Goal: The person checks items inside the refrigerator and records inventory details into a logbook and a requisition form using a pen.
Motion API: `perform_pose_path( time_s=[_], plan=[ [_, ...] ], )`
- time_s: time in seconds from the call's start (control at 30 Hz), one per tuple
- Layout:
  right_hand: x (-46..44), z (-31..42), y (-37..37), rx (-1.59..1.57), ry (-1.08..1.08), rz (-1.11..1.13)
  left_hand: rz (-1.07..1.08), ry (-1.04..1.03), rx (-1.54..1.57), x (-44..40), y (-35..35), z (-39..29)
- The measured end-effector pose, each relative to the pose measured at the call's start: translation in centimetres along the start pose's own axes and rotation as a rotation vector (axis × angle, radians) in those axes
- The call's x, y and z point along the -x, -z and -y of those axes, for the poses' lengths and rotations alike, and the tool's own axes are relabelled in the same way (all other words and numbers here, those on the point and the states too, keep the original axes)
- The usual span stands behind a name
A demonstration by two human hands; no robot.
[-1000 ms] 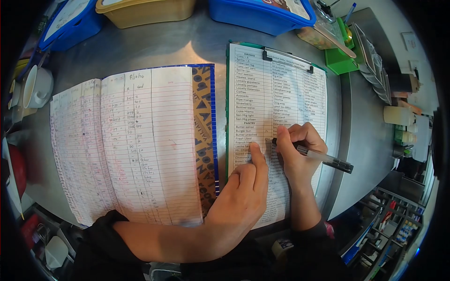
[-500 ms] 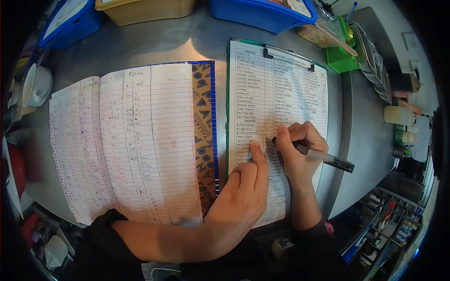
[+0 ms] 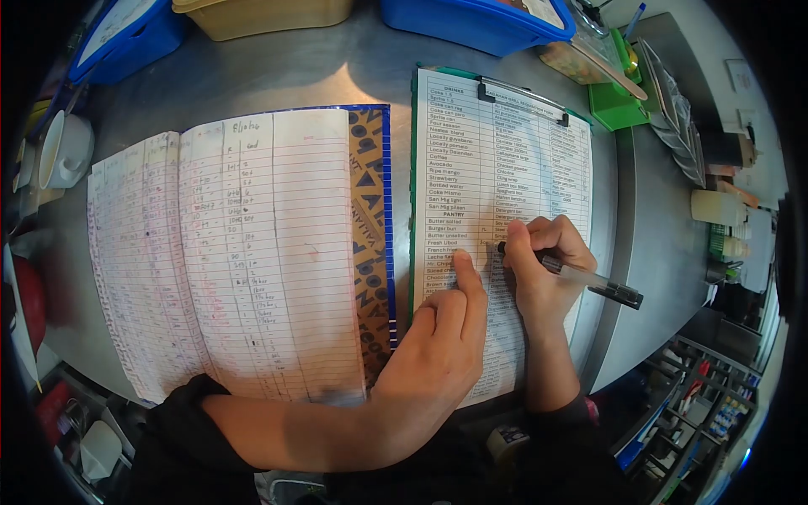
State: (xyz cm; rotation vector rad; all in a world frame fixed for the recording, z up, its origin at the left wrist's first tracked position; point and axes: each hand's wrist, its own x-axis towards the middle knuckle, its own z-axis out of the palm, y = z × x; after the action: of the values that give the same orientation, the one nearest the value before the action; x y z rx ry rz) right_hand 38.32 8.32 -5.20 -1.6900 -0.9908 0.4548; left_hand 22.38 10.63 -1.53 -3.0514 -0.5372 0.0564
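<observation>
A printed requisition form [image 3: 505, 341] lies on a green clipboard [image 3: 414, 160], held under its metal clip [image 3: 522, 99]. My right hand [image 3: 547, 269] grips a black pen [image 3: 621, 291], its tip at the column beside the "Pantry" rows. With the index finger stretched out, my left hand [image 3: 438, 337] touches the form near "French fries"; its other fingers are curled, and nothing shows in it. To the left, an open ruled notebook [image 3: 311, 202] full of handwritten columns rests under my left forearm, over a brown and blue cover.
Two blue bins [image 3: 471, 27] [image 3: 126, 50] and a tan bin [image 3: 269, 18] line the back of the steel counter [image 3: 295, 76]. A white cup [image 3: 67, 150] stands at far left. A green holder [image 3: 619, 105] sits behind the clipboard, and a rack [image 3: 724, 412] is at lower right.
The pen tip and my right hand have shifted slightly right on the form, where a faint mark shows left of the tip. My left index finger stays near the same row.
</observation>
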Motion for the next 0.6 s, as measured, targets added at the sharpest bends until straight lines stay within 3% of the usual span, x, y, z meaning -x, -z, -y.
perform_pose_path(
  time_s=[0.13, 0.2, 0.27, 0.33, 0.53, 0.6],
  plan=[
    [-0.3, 0.3, 0.2, -0.079, -0.033, 0.029, -0.012, 0.004, 0.022, 0.1, 0.1, -0.1],
    [-0.8, 0.8, 0.3, -0.306, -0.235, -0.044, -0.018, 0.013, 0.001, 0.3, 0.5, -0.4],
    [-1.3, 0.8, 0.6, -0.341, -0.209, -0.011, -0.034, 0.037, 0.022, 0.8, 0.4, -1.5],
    [-1.9, 1.6, 0.0, -0.333, -0.321, 0.005, 0.005, -0.008, -0.006, 1.3, 0.5, -2.1],
    [-4.3, 9.2, -8.3, -0.293, -0.105, 0.412, 0.010, 0.023, 0.054, 1.9, 0.6, -3.1],
    [-5.0, 8.6, -12.0, -0.340, -0.043, 0.567, 0.003, 0.038, 0.034, 2.2, 0.8, -3.6]
  ],
)
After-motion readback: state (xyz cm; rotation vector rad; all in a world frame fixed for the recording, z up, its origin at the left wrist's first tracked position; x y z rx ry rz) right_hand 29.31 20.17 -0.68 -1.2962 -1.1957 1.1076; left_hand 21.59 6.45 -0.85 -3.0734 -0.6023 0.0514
